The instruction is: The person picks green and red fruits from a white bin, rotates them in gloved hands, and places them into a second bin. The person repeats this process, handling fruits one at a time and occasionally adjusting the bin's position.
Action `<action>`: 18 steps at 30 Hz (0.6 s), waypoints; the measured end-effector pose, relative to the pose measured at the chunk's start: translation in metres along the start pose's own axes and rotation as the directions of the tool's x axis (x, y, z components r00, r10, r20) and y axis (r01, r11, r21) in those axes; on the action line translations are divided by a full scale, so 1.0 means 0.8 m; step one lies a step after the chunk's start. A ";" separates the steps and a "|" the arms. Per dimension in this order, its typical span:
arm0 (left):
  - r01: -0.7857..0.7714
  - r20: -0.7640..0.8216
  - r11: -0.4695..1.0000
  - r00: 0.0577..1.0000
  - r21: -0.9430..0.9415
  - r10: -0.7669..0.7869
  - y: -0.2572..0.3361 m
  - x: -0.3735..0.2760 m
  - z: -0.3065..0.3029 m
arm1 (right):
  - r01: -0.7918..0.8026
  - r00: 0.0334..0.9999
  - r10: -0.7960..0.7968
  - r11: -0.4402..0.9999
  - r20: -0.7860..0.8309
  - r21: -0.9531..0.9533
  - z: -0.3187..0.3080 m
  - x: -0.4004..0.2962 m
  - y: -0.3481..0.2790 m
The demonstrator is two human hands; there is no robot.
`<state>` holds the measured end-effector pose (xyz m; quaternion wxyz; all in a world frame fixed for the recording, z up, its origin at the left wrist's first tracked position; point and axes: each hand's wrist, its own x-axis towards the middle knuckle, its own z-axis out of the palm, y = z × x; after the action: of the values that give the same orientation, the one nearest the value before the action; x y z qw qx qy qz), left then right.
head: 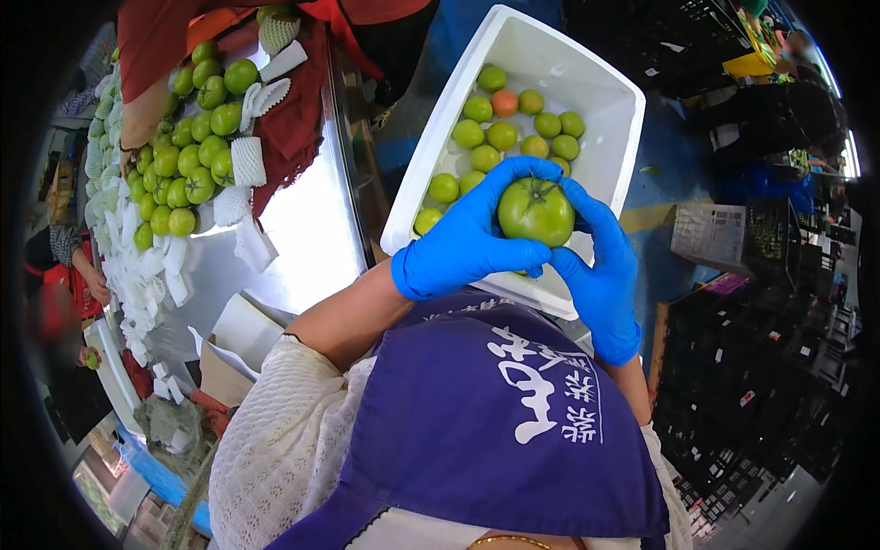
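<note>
Between my two blue-gloved hands is a large green tomato (pixel 536 214), its stem end and leafy calyx turned up. My left hand (pixel 474 237) grips it from the left, thumb below and fingers over the top. From the right, my right hand (pixel 605 268) holds the same tomato with thumb and fingertips. Both hands are above the near end of a white foam box (pixel 598 103). Several green tomatoes (pixel 502 136) and one reddish tomato (pixel 504 103) lie on its floor; my hands hide part of the box.
On the metal table (pixel 309 227) at left, a pile of green tomatoes (pixel 199 155) sits beside white foam net sleeves (pixel 148 275) and a dark red cloth (pixel 292 124). Another person's arm (pixel 141 124) reaches into that pile. Black crates (pixel 742 371) and a grey crate (pixel 708 234) stand at right.
</note>
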<state>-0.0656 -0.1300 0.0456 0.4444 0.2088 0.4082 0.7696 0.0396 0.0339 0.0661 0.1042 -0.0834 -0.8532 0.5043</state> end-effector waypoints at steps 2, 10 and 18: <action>-0.002 0.003 1.000 1.000 -0.006 0.002 0.000 0.000 -0.002 | 0.003 1.000 -0.003 1.000 0.006 0.020 0.000 0.001 -0.002; -0.054 -0.077 0.999 0.996 -0.006 0.054 -0.001 -0.005 0.001 | 0.013 1.000 -0.014 0.999 0.014 0.041 0.008 0.002 -0.004; -0.157 -0.247 0.987 0.958 -0.015 0.149 -0.028 -0.009 0.002 | 0.101 0.992 -0.094 0.990 0.083 -0.093 0.014 0.001 -0.013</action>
<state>-0.0497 -0.1293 0.0285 0.3335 0.1354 0.4290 0.8285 0.0351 0.0193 0.0702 0.0909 -0.0267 -0.8832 0.4594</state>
